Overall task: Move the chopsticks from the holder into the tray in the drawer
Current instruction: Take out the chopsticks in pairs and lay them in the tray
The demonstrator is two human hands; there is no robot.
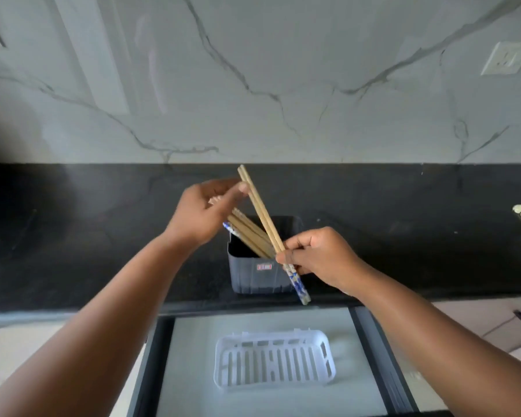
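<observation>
We hold a pair of long tan wooden chopsticks with blue-patterned ends (265, 228) in both hands. Our right hand (319, 255) has its fingers curled tight round the pair low down, near the blue ends. Our left hand (206, 210) pinches the pair near its top, at 11 o'clock from the right hand, and seems to hold more sticks under its palm. The pair runs from 11 o'clock down to 5 o'clock, with the blue ends pointing at us.

More tan chopsticks (248, 236) lean in the dark grey square plastic holder (259, 275) on the black stone counter (88, 236).

The white slotted plastic tray (274, 362) lies in the open grey drawer (369, 341), at 6 o'clock from the pair. We think the right hand is nearer to it. The tray's long side runs from 9 to 3 o'clock, so the pair must turn to lie flat inside. The counter edge sits between, so we should lift over it
</observation>
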